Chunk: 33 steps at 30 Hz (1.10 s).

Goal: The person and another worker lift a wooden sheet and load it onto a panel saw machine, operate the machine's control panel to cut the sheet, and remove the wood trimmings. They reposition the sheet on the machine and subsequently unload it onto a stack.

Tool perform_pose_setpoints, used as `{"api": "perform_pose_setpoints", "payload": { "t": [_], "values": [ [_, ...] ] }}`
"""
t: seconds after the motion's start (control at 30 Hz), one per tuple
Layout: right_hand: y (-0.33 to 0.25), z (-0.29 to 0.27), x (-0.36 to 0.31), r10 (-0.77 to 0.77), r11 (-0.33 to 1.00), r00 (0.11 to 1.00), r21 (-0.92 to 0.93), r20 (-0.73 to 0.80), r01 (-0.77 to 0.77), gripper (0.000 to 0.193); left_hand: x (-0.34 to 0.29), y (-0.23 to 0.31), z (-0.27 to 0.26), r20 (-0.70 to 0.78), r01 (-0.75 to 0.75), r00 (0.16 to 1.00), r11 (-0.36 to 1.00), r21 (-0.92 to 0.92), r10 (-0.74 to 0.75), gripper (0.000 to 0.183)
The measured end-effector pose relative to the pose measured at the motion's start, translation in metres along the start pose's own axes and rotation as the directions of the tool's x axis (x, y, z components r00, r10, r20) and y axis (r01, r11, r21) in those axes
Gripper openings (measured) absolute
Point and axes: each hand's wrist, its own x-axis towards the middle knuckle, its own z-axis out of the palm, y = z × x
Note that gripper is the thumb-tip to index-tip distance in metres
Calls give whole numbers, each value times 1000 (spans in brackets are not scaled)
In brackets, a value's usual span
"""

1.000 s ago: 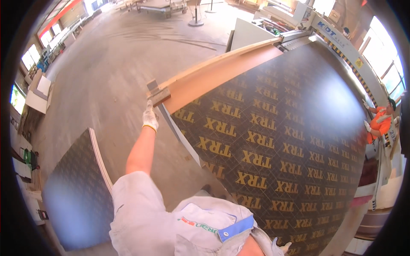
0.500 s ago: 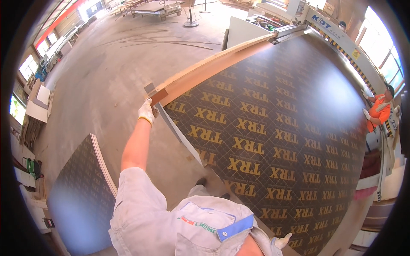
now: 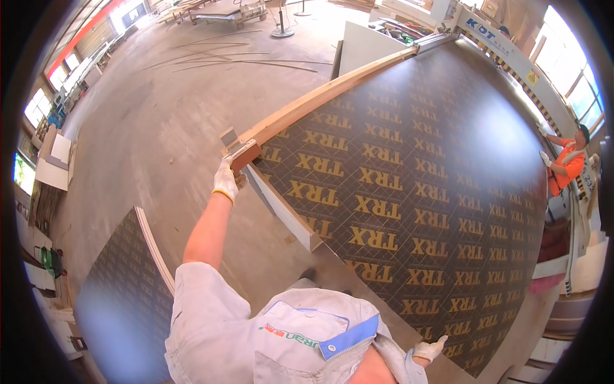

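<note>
My left hand (image 3: 228, 177), in a white glove, has its fingers closed around a reddish-brown block (image 3: 246, 155) at the near end of a long wooden rail (image 3: 320, 100). Beside that rail lies a large dark panel (image 3: 409, 221) with a repeated yellow print, spread flat on a machine bed. A pale support bar (image 3: 281, 214) shows under the panel's near left edge. My right hand (image 3: 430, 349), also gloved, is at the panel's near edge with its fingers stretched out. Whether it touches the panel I cannot tell.
A co-worker in an orange top (image 3: 565, 168) stands at the panel's right edge, gloved hands by it. Behind the panel runs a machine beam (image 3: 505, 54) with striped edging. Another dark panel (image 3: 125, 288) lies low at my left. Thin strips (image 3: 224, 61) lie on the floor.
The orange-brown band between the rail and the panel has narrowed. The block under my left hand now shows its reddish side. My right hand has come further into view.
</note>
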Motion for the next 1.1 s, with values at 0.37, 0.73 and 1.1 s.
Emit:
{"api": "perform_pose_setpoints", "payload": {
  "t": [0.37, 0.73, 1.1],
  "values": [
    [-20, 12, -11, 58, 998, 991, 24, -119, -55, 70, -149, -88, -12, 472, -536, 818, 134, 834, 329, 122],
    [-39, 1, -11, 67, 996, 996, 60, -51, -64, 73, -140, -114, -2, 606, -647, 737, 55, 760, 298, 143],
    [-54, 12, -42, -9, 993, 995, 120, -97, 21, 71, -163, -96, 31, 622, -659, 720, 23, 751, 308, 133]
  ]
}}
